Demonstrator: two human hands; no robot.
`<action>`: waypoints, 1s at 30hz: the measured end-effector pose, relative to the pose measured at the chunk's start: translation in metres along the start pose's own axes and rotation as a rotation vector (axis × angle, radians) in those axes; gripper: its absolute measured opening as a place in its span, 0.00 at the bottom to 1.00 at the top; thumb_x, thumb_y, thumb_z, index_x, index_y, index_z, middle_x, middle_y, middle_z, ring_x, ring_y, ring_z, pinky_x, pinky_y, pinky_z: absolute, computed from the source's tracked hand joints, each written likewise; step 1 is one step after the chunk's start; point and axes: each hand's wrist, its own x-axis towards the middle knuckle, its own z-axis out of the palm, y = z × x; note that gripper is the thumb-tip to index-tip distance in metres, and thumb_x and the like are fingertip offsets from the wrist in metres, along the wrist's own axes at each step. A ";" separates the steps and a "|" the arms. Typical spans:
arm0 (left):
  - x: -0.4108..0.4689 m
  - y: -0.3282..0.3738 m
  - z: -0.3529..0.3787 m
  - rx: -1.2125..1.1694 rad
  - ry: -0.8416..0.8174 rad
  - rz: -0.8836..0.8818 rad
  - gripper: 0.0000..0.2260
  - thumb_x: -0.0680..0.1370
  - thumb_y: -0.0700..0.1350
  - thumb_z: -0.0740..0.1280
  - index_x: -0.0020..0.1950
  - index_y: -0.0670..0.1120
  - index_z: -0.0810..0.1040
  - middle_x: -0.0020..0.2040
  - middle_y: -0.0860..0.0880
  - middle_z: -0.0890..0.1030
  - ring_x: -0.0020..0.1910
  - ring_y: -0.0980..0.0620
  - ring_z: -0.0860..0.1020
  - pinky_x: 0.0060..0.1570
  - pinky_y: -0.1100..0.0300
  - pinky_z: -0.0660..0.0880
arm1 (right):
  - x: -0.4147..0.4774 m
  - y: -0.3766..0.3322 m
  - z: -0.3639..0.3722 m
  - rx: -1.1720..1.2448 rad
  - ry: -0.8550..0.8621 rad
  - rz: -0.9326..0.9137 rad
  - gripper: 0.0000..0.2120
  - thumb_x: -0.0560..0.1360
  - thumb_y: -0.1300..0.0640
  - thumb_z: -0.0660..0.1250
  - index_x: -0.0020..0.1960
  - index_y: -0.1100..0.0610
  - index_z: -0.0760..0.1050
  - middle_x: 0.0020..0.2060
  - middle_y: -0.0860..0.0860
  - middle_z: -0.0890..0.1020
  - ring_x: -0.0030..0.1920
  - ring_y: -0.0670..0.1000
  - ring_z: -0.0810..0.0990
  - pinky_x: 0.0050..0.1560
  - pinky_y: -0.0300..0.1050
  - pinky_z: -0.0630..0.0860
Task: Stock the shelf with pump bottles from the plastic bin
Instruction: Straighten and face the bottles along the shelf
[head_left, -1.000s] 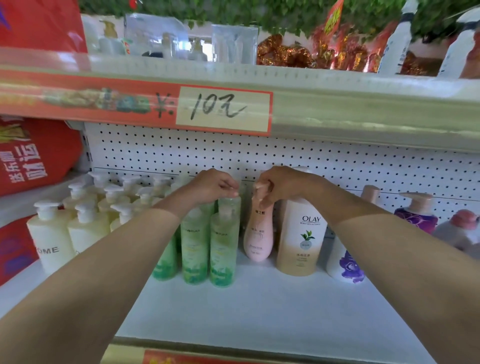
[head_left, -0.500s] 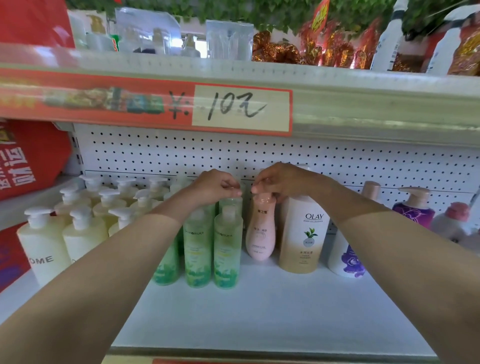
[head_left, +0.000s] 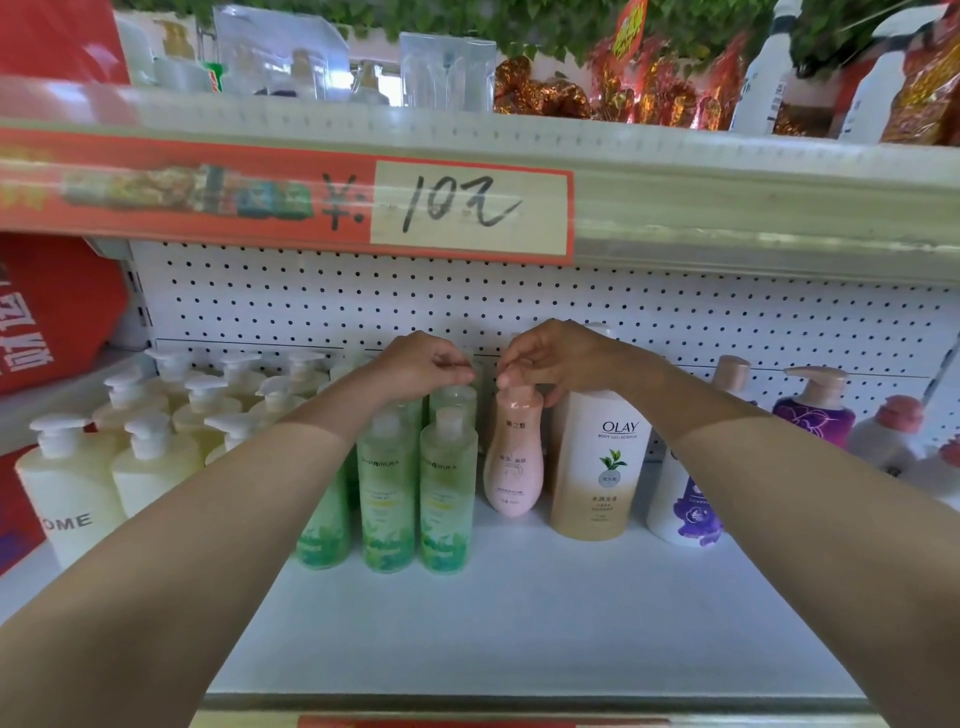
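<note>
Head view, at the white shelf (head_left: 519, 623): both my bare arms reach in toward the pink bottle (head_left: 513, 467), which stands upright on the shelf board near the pegboard back wall (head_left: 363, 296). My right hand (head_left: 558, 358) is curled over the top of the pink bottle, fingers pressed together around its cap, thumb low against the neck. My left hand (head_left: 423, 364) sits just left of the pink bottle, above the green bottles (head_left: 418, 483), its fingertips drawn into a pinch; what they pinch, if anything, I cannot tell, since the hand hides the bottle tops below it. The two hands are close but apart, a narrow gap between their fingertips.

Immediately right of the pink bottle stands a tall cream Olay bottle (head_left: 602, 462), touching or nearly touching it, with my right wrist passing over its shoulder. Further right of the pink bottle are a white bottle with purple flowers (head_left: 683, 509), partly behind my forearm, and a purple pump bottle (head_left: 815, 415). Left of the pink bottle, past the green cluster, pale yellow pump bottles (head_left: 150, 457) stand in rows. Above the pink bottle, the upper shelf edge carries a red price strip (head_left: 467, 208) with a handwritten 10. The plastic bin is out of frame.
</note>
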 end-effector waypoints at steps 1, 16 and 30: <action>0.001 0.001 0.000 -0.001 0.011 -0.002 0.08 0.75 0.54 0.73 0.52 0.54 0.83 0.52 0.56 0.83 0.56 0.57 0.79 0.55 0.62 0.70 | -0.002 0.000 -0.001 0.006 -0.007 -0.012 0.20 0.64 0.42 0.79 0.51 0.53 0.83 0.47 0.56 0.85 0.53 0.63 0.84 0.51 0.60 0.83; 0.041 0.032 0.016 -0.017 0.047 0.018 0.18 0.76 0.55 0.71 0.63 0.50 0.80 0.62 0.50 0.81 0.61 0.50 0.77 0.59 0.59 0.72 | -0.030 -0.014 -0.010 0.012 -0.167 -0.022 0.12 0.73 0.54 0.75 0.54 0.58 0.83 0.51 0.58 0.85 0.53 0.58 0.85 0.57 0.65 0.79; 0.065 0.036 0.022 -0.136 0.031 0.003 0.11 0.77 0.54 0.69 0.57 0.51 0.82 0.57 0.51 0.82 0.55 0.50 0.79 0.54 0.57 0.74 | -0.030 -0.028 -0.029 -0.015 0.125 -0.040 0.16 0.79 0.48 0.68 0.61 0.58 0.79 0.53 0.54 0.85 0.55 0.50 0.84 0.55 0.43 0.81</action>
